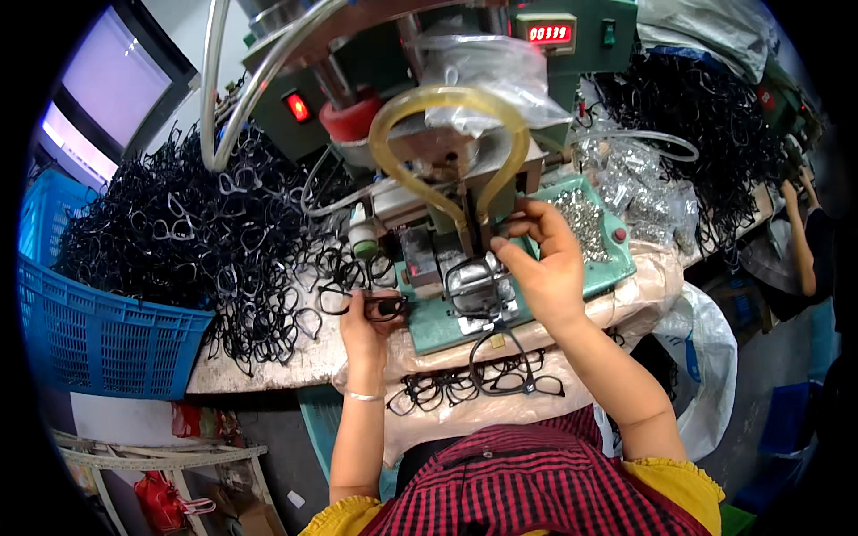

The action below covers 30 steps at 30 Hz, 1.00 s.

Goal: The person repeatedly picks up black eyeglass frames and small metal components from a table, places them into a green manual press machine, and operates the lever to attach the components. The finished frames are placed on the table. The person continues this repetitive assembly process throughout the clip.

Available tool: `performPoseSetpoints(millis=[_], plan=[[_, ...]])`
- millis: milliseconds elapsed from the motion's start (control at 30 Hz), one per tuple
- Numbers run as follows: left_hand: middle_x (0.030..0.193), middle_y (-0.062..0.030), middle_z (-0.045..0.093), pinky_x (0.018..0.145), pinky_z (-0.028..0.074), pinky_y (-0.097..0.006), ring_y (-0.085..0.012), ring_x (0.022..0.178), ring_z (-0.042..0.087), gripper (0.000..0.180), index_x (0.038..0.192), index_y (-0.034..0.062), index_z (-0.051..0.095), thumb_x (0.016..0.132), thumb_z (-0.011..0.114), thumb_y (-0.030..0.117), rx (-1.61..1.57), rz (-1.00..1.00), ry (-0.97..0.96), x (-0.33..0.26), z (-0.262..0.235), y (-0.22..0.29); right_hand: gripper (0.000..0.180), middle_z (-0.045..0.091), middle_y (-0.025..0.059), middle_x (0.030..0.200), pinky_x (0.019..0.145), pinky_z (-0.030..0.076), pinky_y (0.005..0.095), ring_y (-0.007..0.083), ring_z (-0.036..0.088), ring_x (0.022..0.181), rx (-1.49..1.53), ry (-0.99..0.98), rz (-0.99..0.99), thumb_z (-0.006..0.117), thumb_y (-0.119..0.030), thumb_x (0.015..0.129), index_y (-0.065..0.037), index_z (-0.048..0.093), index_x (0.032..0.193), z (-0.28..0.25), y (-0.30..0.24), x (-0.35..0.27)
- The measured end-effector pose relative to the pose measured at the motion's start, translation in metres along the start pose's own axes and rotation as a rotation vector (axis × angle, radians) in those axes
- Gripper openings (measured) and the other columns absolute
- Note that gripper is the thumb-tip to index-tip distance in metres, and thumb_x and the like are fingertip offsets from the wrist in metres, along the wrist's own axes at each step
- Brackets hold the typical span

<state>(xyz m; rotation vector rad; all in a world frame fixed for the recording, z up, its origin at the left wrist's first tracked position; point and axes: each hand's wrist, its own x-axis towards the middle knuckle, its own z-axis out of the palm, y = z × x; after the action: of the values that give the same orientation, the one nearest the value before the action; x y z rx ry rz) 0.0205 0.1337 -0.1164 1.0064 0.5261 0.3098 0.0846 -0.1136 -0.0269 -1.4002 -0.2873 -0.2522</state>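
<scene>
My left hand [365, 338] is closed on a black eyeglass frame [335, 302], held just left of the green press base [433, 335]. A dark eyeglass frame [474, 288] sits on the metal fixture [487, 314] beneath the press head. From the fixture's front edge another black frame part [506, 389] hangs down. My right hand [547, 268] reaches in from the right at the press head; its thumb and curled fingers come together beside the fixture. What they pinch there, if anything, is too small to tell.
A large heap of black eyeglass frames [188, 214] fills the left of the bench beside a blue plastic crate [107, 335]. At right lie a green tray of small metal parts [617, 259] and more frames [697, 134]. A yellow tube [387, 116] loops above the press.
</scene>
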Motion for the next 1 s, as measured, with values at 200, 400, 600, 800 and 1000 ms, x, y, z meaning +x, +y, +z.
performPoseSetpoints(millis=[200, 400, 600, 800, 1000], plan=[[0.094, -0.021, 0.069, 0.069, 0.054, -0.028, -0.0194, 0.074, 0.065, 0.019, 0.106, 0.0009, 0.036, 0.106, 0.038, 0.019, 0.504, 1.142, -0.411, -0.071, 0.12, 0.115, 0.054, 0.067, 0.0056, 0.093, 0.088, 0.046, 0.024, 0.0101, 0.062, 0.093, 0.261, -0.109, 0.156, 0.069, 0.003, 0.084, 0.006, 0.046, 0.132, 0.005, -0.024, 0.001], [0.086, -0.0193, 0.071, 0.069, 0.055, -0.028, -0.0192, 0.072, 0.066, 0.017, 0.109, 0.0012, 0.037, 0.106, 0.035, 0.017, 0.395, 0.875, -0.453, -0.085, 0.136, 0.125, 0.056, 0.066, 0.0106, 0.114, 0.096, 0.046, 0.0306, 0.0163, 0.062, 0.106, 0.147, -0.158, 0.036, 0.067, 0.001, 0.084, 0.003, 0.047, 0.136, -0.003, -0.03, -0.015], [0.083, -0.0284, 0.069, 0.046, 0.049, -0.026, -0.0204, 0.053, 0.062, 0.024, 0.107, 0.0035, 0.045, 0.106, 0.036, 0.025, 0.273, -0.359, -0.923, -0.107, 0.116, 0.068, 0.025, 0.059, 0.0252, 0.128, 0.107, 0.04, 0.0509, 0.0424, 0.046, 0.132, -1.324, 0.114, -0.203, 0.074, -0.017, 0.078, -0.007, 0.073, 0.101, -0.089, 0.02, 0.002], [0.082, -0.0286, 0.069, 0.037, 0.046, -0.027, -0.0214, 0.047, 0.062, 0.02, 0.105, 0.0078, 0.048, 0.105, 0.04, 0.027, -0.076, -0.646, -0.842, -0.099, 0.129, 0.044, 0.013, 0.067, 0.0181, 0.115, 0.094, 0.047, 0.0448, 0.0375, 0.056, 0.121, -1.201, 0.126, -0.327, 0.074, -0.014, 0.078, -0.004, 0.069, 0.085, -0.121, 0.049, 0.017], [0.08, -0.0282, 0.068, 0.035, 0.045, -0.028, -0.0222, 0.045, 0.061, 0.02, 0.104, 0.009, 0.051, 0.104, 0.042, 0.026, -0.108, -0.648, -0.765, -0.104, 0.133, 0.041, 0.01, 0.071, 0.0104, 0.103, 0.088, 0.05, 0.0405, 0.0313, 0.065, 0.107, -0.96, 0.113, -0.111, 0.072, -0.014, 0.079, -0.006, 0.069, 0.084, -0.109, 0.055, 0.026]])
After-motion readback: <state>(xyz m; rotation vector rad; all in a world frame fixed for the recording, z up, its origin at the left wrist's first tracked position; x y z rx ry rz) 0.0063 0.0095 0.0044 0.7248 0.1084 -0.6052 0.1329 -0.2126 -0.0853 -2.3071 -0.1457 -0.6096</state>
